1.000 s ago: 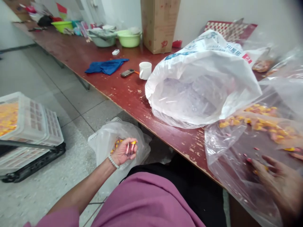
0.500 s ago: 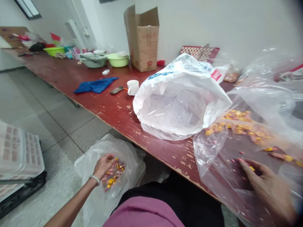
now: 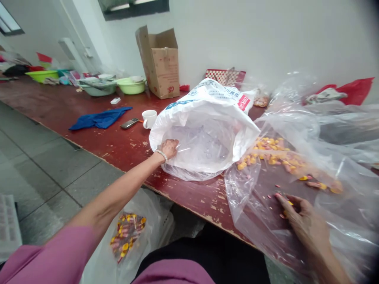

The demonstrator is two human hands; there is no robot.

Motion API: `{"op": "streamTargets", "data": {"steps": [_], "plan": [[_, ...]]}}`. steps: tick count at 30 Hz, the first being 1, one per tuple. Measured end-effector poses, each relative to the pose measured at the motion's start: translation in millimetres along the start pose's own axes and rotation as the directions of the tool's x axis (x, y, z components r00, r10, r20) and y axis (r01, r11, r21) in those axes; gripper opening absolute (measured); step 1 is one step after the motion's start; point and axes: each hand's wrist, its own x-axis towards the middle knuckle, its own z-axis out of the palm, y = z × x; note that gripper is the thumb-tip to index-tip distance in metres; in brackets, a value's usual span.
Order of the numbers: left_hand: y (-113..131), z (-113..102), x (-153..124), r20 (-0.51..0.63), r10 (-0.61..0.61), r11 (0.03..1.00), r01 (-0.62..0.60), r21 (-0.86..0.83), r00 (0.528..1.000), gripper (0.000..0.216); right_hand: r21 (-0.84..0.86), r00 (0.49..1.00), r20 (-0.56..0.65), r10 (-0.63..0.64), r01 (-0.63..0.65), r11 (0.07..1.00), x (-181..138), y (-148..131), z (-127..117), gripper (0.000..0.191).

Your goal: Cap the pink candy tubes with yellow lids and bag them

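Note:
My left hand (image 3: 169, 149), a beaded bracelet on its wrist, reaches into the mouth of a large white sack (image 3: 204, 103) with a clear plastic liner. Its fingers are curled; what they hold, if anything, is hidden. Over on the right, my right hand (image 3: 306, 221) rests at the clear plastic sheet (image 3: 245, 197), its fingers bent round small pink and yellow pieces. A heap of such yellow and pink pieces (image 3: 274, 148) lies at the plastic beyond it. Below the table edge, a plastic-lined container (image 3: 156, 215) holds more pieces (image 3: 127, 236).
On the red table (image 3: 97, 144) stand a white mug (image 3: 149, 118), a phone (image 3: 129, 124), a blue cloth (image 3: 100, 118), an open cardboard box (image 3: 166, 71) and green basins (image 3: 130, 86). A white crate (image 3: 8, 225) stands on the floor at the left.
My left hand has risen from the pieces in the lined container to the mouth of the white sack. My right hand stays by the small pieces. The view has shifted to the right.

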Motion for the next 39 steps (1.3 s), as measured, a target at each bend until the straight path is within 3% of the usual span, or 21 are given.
{"op": "streamTargets", "data": {"steps": [3, 6, 9, 10, 11, 13, 15, 16, 18, 22, 24, 26, 28, 31, 33, 36, 39], "plan": [[0, 3, 10, 0.043, -0.05, 0.995, 0.053, -0.079, 0.998, 0.038, 0.126, 0.994, 0.046, 0.099, -0.104, 0.987, -1, -5, -9, 0.06], [3, -6, 3, 0.033, -0.096, 0.97, 0.101, -0.222, 0.995, 0.054, 0.278, 0.987, -0.047, 0.152, -0.133, 0.951, -9, -21, -22, 0.058], [15, -18, -25, 0.02, -0.118, 0.912, 0.116, -0.393, 0.993, 0.055, 0.408, 0.985, -0.128, 0.116, -0.054, 0.911, -32, -52, -32, 0.053], [22, -20, -38, 0.042, -0.121, 0.852, 0.126, -0.507, 0.992, 0.05, 0.475, 0.99, -0.124, 0.07, -0.002, 0.88, -43, -66, -33, 0.05], [31, -22, -53, 0.087, -0.125, 0.742, 0.151, -0.653, 0.988, 0.044, 0.549, 0.994, -0.113, 0.008, 0.056, 0.834, -55, -81, -32, 0.047], [51, -21, -84, 0.233, -0.111, 0.368, 0.258, -0.893, 0.966, 0.034, 0.702, 0.989, -0.049, -0.142, 0.135, 0.699, -81, -112, -25, 0.036], [71, -17, -114, 0.372, -0.062, 0.007, 0.373, -0.928, 0.926, 0.031, 0.773, 0.959, 0.013, -0.283, 0.17, 0.611, -103, -139, -13, 0.028], [81, -13, -128, 0.417, -0.037, -0.081, 0.413, -0.907, 0.908, 0.03, 0.777, 0.942, 0.023, -0.336, 0.195, 0.599, -112, -149, -6, 0.025], [97, -6, -150, 0.464, 0.021, -0.165, 0.461, -0.872, 0.886, 0.027, 0.746, 0.914, 0.004, -0.406, 0.267, 0.61, -123, -160, 6, 0.023], [115, 4, -176, 0.5, 0.202, -0.142, 0.53, -0.836, 0.842, 0.023, 0.636, 0.818, -0.046, -0.573, 0.467, 0.615, -127, -161, 11, 0.022], [119, 5, -180, 0.509, 0.294, -0.112, 0.558, -0.822, 0.809, 0.024, 0.587, 0.742, 0.009, -0.671, 0.539, 0.604, -126, -159, 6, 0.026], [121, 3, -181, 0.501, 0.335, -0.141, 0.568, -0.811, 0.798, 0.026, 0.557, 0.699, 0.089, -0.71, 0.556, 0.617, -127, -156, 3, 0.036], [122, -1, -179, 0.493, 0.322, -0.19, 0.566, -0.803, 0.808, 0.025, 0.525, 0.695, 0.116, -0.71, 0.563, 0.638, -131, -154, 3, 0.064], [121, -5, -178, 0.515, 0.306, -0.205, 0.584, -0.786, 0.801, 0.025, 0.452, 0.676, 0.06, -0.735, 0.638, 0.623, -139, -152, 13, 0.102], [120, -4, -177, 0.536, 0.305, -0.196, 0.602, -0.774, 0.787, 0.027, 0.4, 0.662, 0.009, -0.749, 0.684, 0.61, -142, -151, 23, 0.102], [120, -1, -177, 0.549, 0.285, -0.174, 0.606, -0.776, 0.786, 0.029, 0.374, 0.692, -0.045, -0.721, 0.681, 0.63, -143, -151, 34, 0.087], [121, 2, -173, 0.558, 0.297, -0.179, 0.619, -0.765, 0.775, 0.028, 0.432, 0.72, -0.021, -0.693, 0.632, 0.643, -138, -151, 36, 0.079]]}}
